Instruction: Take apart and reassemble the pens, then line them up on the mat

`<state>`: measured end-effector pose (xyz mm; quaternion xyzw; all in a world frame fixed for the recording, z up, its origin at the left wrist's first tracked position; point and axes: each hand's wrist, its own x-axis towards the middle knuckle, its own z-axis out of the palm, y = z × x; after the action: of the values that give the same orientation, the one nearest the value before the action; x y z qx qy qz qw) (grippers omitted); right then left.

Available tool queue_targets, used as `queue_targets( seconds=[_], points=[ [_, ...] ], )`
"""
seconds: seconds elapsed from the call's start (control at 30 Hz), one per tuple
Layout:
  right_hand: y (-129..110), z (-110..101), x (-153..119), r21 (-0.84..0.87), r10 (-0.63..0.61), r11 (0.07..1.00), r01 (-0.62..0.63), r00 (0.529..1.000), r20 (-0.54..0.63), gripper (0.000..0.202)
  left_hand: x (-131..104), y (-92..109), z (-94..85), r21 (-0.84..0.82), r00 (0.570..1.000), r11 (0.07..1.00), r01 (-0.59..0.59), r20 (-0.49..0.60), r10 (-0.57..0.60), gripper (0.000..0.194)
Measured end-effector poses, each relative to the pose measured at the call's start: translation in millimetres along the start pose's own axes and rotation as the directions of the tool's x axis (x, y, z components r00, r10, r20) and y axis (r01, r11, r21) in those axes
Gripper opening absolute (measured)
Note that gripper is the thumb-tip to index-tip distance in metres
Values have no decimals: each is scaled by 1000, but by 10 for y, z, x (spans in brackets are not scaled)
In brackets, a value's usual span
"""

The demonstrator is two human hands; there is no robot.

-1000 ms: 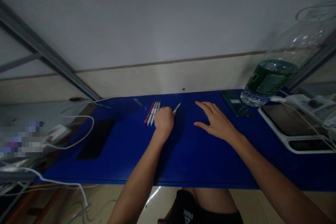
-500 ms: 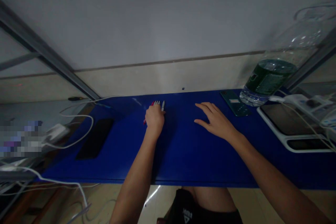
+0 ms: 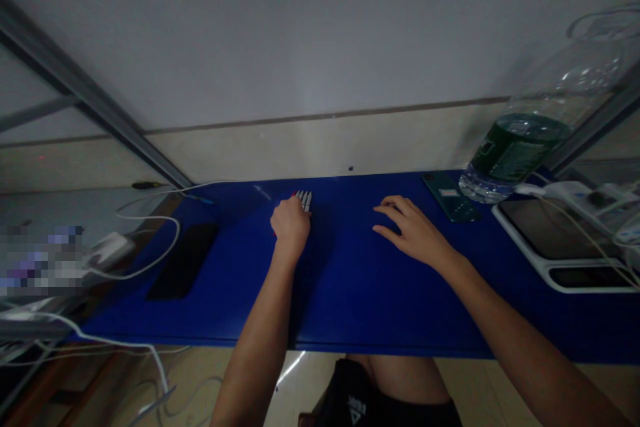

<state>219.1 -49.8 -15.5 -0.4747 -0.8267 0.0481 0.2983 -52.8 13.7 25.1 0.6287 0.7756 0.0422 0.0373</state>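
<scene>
My left hand (image 3: 291,227) is closed around a small bunch of pens (image 3: 304,199) on the blue desk top (image 3: 340,280). Several pale, pointed pen ends stick out past the knuckles, side by side. A bit of red shows at the hand's left edge; the rest of the pens is hidden under the palm. My right hand (image 3: 409,229) hovers over or rests lightly on the desk to the right, fingers apart and slightly curled, holding nothing. Nearest to it lies a teal phone (image 3: 453,199), face down.
A large water bottle (image 3: 520,147) and a white kitchen scale (image 3: 555,233) with cables on it stand at the right. A flat black object (image 3: 183,263) lies at the left, beside white cables (image 3: 175,233). The wall (image 3: 320,147) borders the back edge.
My left hand has shifted slightly left, and the pen ends now sit closer together in it. My right hand's fingers have curled a little.
</scene>
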Motion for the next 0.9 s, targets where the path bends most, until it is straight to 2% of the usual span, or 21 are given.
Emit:
queue_targets(
  seconds=[0.1, 0.27, 0.57, 0.67, 0.77, 0.9],
  points=[
    [22, 21, -6, 3, -5, 1000, 5, 1000, -7, 36, -8, 7, -12, 47, 999, 998, 46, -28, -44, 34],
    [41, 42, -12, 4, -14, 1000, 14, 1000, -4, 33, -15, 10, -10, 76, 999, 997, 33, -39, -30, 35],
    [77, 67, -19, 32, -24, 999, 24, 1000, 2, 28, 2, -21, -19, 44, 998, 998, 35, -56, -33, 34],
    [100, 77, -19, 32, -16, 999, 16, 1000, 6, 28, 7, -20, 29, 0, 991, 1000, -10, -134, 10, 37],
    [111, 79, -17, 43, 2, 999, -2, 1000, 3, 27, 6, -6, 101, -2, 956, 996, -86, -283, 82, 47],
    [119, 83, -8, 74, 16, 997, -15, 1000, -18, 28, 34, -15, 199, -47, 922, 994, -104, -380, 78, 61]
  ],
)
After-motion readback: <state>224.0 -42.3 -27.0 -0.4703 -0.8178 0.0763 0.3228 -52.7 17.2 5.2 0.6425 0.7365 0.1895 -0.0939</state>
